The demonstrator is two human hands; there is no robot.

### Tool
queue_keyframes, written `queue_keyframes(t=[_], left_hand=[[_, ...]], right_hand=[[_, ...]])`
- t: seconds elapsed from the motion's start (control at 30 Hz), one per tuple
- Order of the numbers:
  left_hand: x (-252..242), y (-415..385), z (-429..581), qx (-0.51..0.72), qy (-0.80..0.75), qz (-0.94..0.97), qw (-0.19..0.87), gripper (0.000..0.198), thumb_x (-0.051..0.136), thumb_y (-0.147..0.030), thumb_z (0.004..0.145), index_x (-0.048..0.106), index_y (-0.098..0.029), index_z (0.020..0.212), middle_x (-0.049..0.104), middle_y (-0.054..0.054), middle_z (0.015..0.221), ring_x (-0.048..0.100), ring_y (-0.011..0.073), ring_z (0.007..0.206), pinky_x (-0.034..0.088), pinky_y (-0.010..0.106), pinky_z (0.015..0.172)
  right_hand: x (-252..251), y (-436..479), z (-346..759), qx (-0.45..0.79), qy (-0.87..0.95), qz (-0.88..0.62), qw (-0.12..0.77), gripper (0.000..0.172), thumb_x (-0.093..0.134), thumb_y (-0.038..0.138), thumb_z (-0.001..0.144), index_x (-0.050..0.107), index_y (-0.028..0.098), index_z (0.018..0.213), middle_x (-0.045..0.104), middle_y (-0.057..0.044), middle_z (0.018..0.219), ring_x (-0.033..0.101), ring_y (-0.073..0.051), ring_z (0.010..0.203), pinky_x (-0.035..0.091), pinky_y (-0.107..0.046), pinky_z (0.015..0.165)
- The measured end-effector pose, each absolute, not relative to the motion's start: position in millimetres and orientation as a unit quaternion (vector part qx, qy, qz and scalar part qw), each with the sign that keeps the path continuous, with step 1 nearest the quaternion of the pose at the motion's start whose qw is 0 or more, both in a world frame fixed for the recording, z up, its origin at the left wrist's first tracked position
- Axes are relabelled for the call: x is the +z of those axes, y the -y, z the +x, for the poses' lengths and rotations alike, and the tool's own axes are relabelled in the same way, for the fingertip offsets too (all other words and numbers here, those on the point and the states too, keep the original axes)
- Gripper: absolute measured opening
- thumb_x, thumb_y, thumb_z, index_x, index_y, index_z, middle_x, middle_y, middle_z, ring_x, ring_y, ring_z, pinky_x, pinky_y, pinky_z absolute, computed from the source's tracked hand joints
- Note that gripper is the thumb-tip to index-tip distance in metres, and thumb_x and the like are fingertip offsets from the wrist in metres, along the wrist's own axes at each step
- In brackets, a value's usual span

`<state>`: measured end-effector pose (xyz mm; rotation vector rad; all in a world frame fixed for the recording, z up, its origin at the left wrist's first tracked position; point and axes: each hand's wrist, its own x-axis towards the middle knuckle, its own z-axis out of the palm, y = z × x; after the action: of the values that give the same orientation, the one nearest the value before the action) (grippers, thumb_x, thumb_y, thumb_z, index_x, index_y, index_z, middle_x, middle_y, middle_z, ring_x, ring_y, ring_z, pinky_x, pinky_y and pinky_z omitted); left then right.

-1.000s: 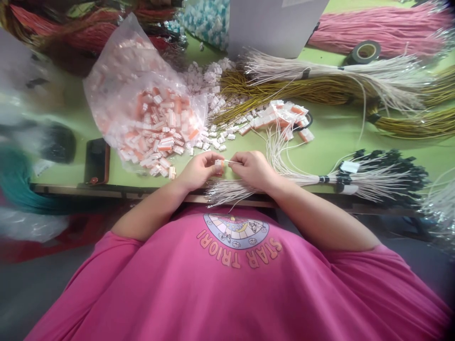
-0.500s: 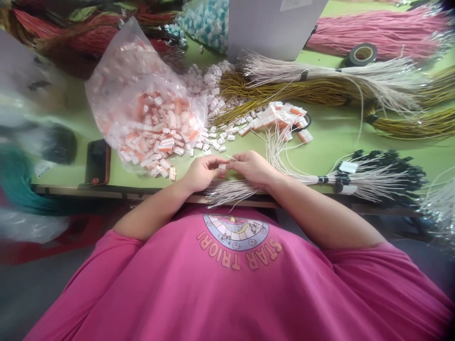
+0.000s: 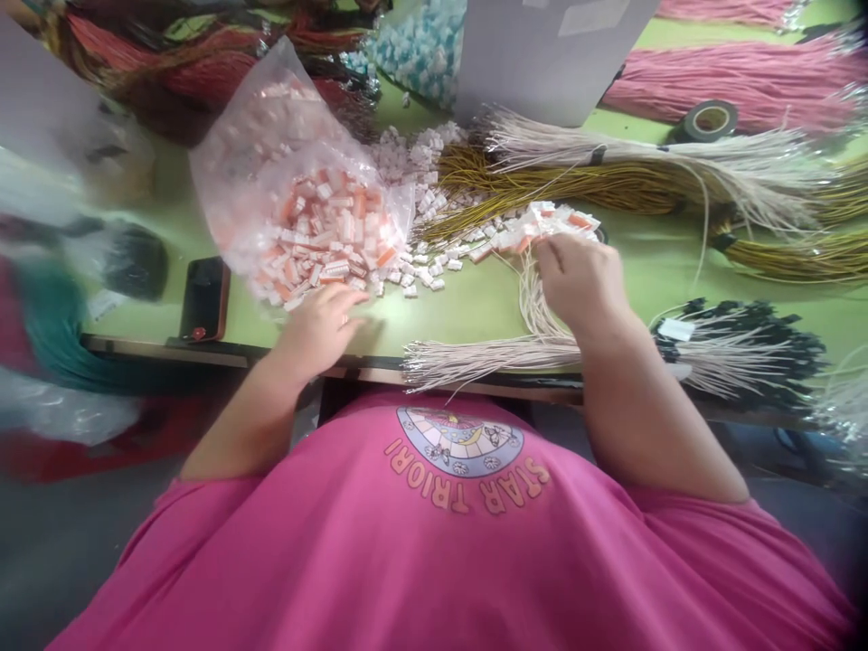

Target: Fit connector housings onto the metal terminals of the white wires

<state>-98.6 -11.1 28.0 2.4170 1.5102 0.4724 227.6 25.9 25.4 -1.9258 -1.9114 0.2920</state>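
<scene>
Head view: the left hand (image 3: 322, 330) is at the near edge of a heap of orange-and-white connectors (image 3: 332, 231), its thumb apart from its loosely spread fingers, with nothing seen in its grasp. The heap spills from a clear bag (image 3: 237, 172) on the green bench (image 3: 448, 316). The right hand (image 3: 583, 276) is farther to the right, its fingers curled at a small pile of wired connectors (image 3: 552, 217); the fingertips are hidden, so whether it grips one cannot be told. Pale wires (image 3: 535, 303) run from that pile toward the bench's near edge, just left of the right forearm. Along that edge a white bundle (image 3: 475, 355) lies with its loose ends to the left, between the two hands and nearer the body; to the right of the forearm are black ends (image 3: 759, 348).

Small white plugs (image 3: 424, 276) lie scattered between the heap and the wired pile. Beyond the right hand are yellow wires (image 3: 610, 185), with white wires (image 3: 651, 140) partly over them, and a tape roll (image 3: 693, 127) beside pink wires (image 3: 739, 77). A phone (image 3: 205, 298) lies left of the bag.
</scene>
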Motion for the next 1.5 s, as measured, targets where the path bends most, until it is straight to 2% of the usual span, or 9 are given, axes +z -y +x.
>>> queue_keyframes(t=[0.13, 0.23, 0.33, 0.47, 0.63, 0.87, 1.13, 1.3, 1.5], left_hand=[[23.2, 20.1, -135.6, 0.055, -0.495, 0.864, 0.072, 0.030, 0.058, -0.022, 0.082, 0.062, -0.018, 0.111, 0.059, 0.010, 0.113, 0.049, 0.0282, 0.112, 0.040, 0.049, 0.099], [10.8, 20.6, -134.4, 0.046, -0.502, 0.862, 0.055, 0.023, 0.056, -0.022, 0.082, 0.065, -0.017, 0.103, 0.058, 0.011, 0.109, 0.051, 0.0276, 0.105, 0.045, 0.047, 0.091], [5.9, 17.7, -117.1, 0.081, -0.501, 0.859, 0.074, 0.019, 0.050, -0.018, 0.085, 0.065, -0.015, 0.096, 0.058, 0.011, 0.106, 0.054, 0.0247, 0.100, 0.047, 0.044, 0.089], [15.0, 12.3, -80.9, 0.209, -0.492, 0.811, 0.238, 0.019, 0.052, -0.022, 0.086, 0.060, -0.015, 0.102, 0.058, 0.009, 0.106, 0.057, 0.0183, 0.095, 0.050, 0.033, 0.083], [21.8, -1.6, -35.3, 0.279, -0.460, 0.669, 0.513, 0.036, 0.065, -0.023, 0.077, 0.058, -0.016, 0.111, 0.062, 0.005, 0.092, 0.059, 0.0126, 0.076, 0.051, 0.026, 0.069], [2.5, -12.3, -15.6, 0.313, -0.422, 0.485, 0.700, 0.023, 0.071, -0.020, 0.071, 0.065, -0.014, 0.092, 0.062, 0.003, 0.078, 0.056, 0.0089, 0.064, 0.050, 0.025, 0.063], [-3.3, -8.4, -14.0, 0.302, -0.453, 0.491, 0.680, 0.031, 0.074, -0.028, 0.072, 0.064, -0.013, 0.097, 0.063, 0.002, 0.073, 0.058, 0.0095, 0.065, 0.051, 0.023, 0.060], [-6.7, -5.5, -11.3, 0.288, -0.457, 0.525, 0.658, 0.031, 0.074, -0.033, 0.071, 0.067, -0.013, 0.094, 0.062, 0.001, 0.068, 0.056, 0.0083, 0.059, 0.051, 0.021, 0.055], [-6.1, -3.6, -9.2, 0.318, -0.452, 0.511, 0.658, 0.033, 0.075, -0.037, 0.069, 0.068, -0.013, 0.092, 0.063, 0.001, 0.066, 0.057, 0.0088, 0.059, 0.051, 0.020, 0.054]], right_hand=[[23.9, -25.8, 228.7, -0.005, 0.661, -0.722, 0.204, 0.032, 0.039, 0.031, 0.089, 0.066, 0.014, 0.086, 0.066, -0.015, 0.093, 0.059, -0.025, 0.084, 0.040, -0.037, 0.071], [21.7, -15.9, 206.0, 0.105, 0.721, -0.633, 0.264, 0.027, 0.045, 0.031, 0.086, 0.068, 0.016, 0.089, 0.067, -0.009, 0.081, 0.058, -0.019, 0.075, 0.041, -0.033, 0.068], [18.6, -4.9, 184.3, 0.275, 0.745, -0.546, 0.268, 0.021, 0.055, 0.029, 0.077, 0.067, 0.016, 0.089, 0.063, -0.003, 0.068, 0.054, -0.014, 0.063, 0.041, -0.029, 0.063], [14.2, 4.2, 171.6, 0.371, 0.735, -0.510, 0.251, 0.017, 0.055, 0.028, 0.076, 0.066, 0.016, 0.079, 0.062, -0.001, 0.066, 0.050, -0.011, 0.060, 0.039, -0.027, 0.061], [12.8, 6.5, 172.8, 0.348, 0.734, -0.515, 0.273, 0.020, 0.050, 0.030, 0.079, 0.065, 0.016, 0.078, 0.060, -0.002, 0.065, 0.047, -0.011, 0.059, 0.036, -0.027, 0.060], [7.2, 6.5, 174.9, 0.283, 0.770, -0.508, 0.265, 0.023, 0.044, 0.028, 0.084, 0.063, 0.016, 0.081, 0.065, -0.006, 0.075, 0.054, -0.014, 0.068, 0.038, -0.028, 0.066], [-0.4, 8.4, 171.2, 0.172, 0.819, -0.510, 0.200, 0.031, 0.036, 0.028, 0.088, 0.063, 0.013, 0.084, 0.066, -0.011, 0.077, 0.053, -0.017, 0.066, 0.036, -0.030, 0.063], [-5.0, 10.8, 167.1, 0.162, 0.833, -0.504, 0.162, 0.033, 0.035, 0.028, 0.088, 0.063, 0.010, 0.087, 0.065, -0.012, 0.076, 0.052, -0.017, 0.063, 0.034, -0.031, 0.060], [-2.6, 7.6, 169.1, 0.246, 0.786, -0.516, 0.235, 0.024, 0.042, 0.029, 0.086, 0.062, 0.016, 0.083, 0.065, -0.008, 0.076, 0.055, -0.016, 0.069, 0.038, -0.028, 0.066]])
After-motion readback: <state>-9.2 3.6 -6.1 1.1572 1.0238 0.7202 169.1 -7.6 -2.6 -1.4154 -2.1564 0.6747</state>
